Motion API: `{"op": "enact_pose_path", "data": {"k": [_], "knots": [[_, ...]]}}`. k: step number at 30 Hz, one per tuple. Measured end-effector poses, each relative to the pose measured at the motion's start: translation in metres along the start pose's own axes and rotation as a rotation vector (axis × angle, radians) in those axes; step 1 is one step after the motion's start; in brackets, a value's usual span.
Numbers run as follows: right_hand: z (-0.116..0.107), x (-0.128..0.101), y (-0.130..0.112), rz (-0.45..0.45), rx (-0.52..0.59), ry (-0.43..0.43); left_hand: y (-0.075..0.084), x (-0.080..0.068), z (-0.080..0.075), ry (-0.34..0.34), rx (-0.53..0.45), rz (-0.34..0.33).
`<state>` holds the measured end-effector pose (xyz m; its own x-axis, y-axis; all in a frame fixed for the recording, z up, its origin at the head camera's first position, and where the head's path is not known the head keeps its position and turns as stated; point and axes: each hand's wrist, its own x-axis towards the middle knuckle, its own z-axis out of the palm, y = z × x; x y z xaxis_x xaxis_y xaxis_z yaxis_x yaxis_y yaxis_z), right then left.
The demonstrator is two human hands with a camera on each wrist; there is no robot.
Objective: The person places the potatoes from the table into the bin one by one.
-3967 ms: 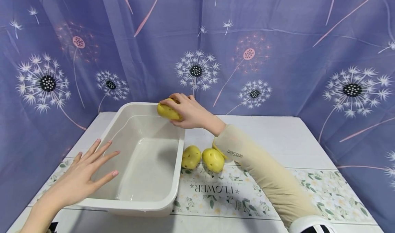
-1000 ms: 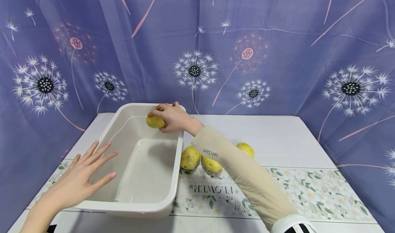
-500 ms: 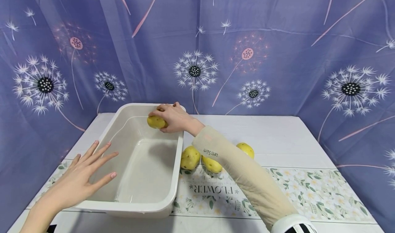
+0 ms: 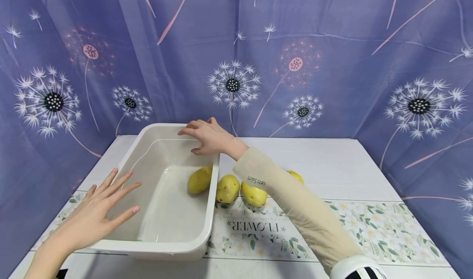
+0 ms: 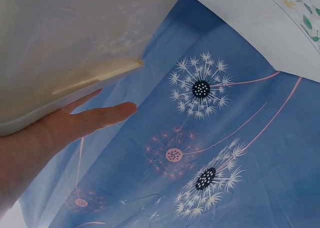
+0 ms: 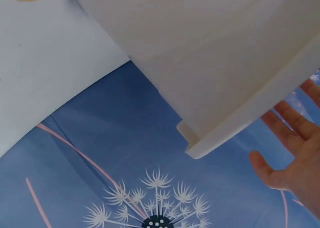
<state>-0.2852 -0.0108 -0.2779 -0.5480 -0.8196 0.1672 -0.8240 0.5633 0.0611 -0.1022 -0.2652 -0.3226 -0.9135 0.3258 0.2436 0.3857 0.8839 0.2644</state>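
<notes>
Potato (image 4: 199,180) lies inside the white tub (image 4: 173,246), by its right wall. My right hand (image 4: 207,137) hangs above the tub's far corner (fingers loose, holding nothing). My left hand (image 4: 97,213) rests flat on the tub's left rim.

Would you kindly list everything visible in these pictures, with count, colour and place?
potato in the tub: one, yellow, on the tub floor by its right wall
potatoes on the table: three, yellow, just right of the tub, one partly hidden behind the sleeve
tub: one, white plastic, left half of the table
table: one, white, with a floral runner across it
curtain: purple-blue with dandelion print, behind and at both sides
sleeve: one, beige, on the right arm
left hand: fingers straight, at the tub's left wall
right hand: empty, above the tub's far right corner
</notes>
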Motion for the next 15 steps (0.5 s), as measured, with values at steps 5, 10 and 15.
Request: {"op": "enact_pose_path", "data": {"k": [5,10,15], "knots": [[-0.0003,-0.0015,0.0013,0.004,-0.01,-0.001,-0.0005,-0.0002,0.0,-0.008,-0.008,-0.004],[-0.002,-0.0037,0.0023,0.016,-0.011,-0.013,-0.0003,-0.0002,0.0003,-0.004,-0.008,-0.002],[-0.0037,-0.0072,0.0044,0.019,-0.005,0.001,-0.0001,0.0001,0.0,0.001,-0.004,0.001]]}}
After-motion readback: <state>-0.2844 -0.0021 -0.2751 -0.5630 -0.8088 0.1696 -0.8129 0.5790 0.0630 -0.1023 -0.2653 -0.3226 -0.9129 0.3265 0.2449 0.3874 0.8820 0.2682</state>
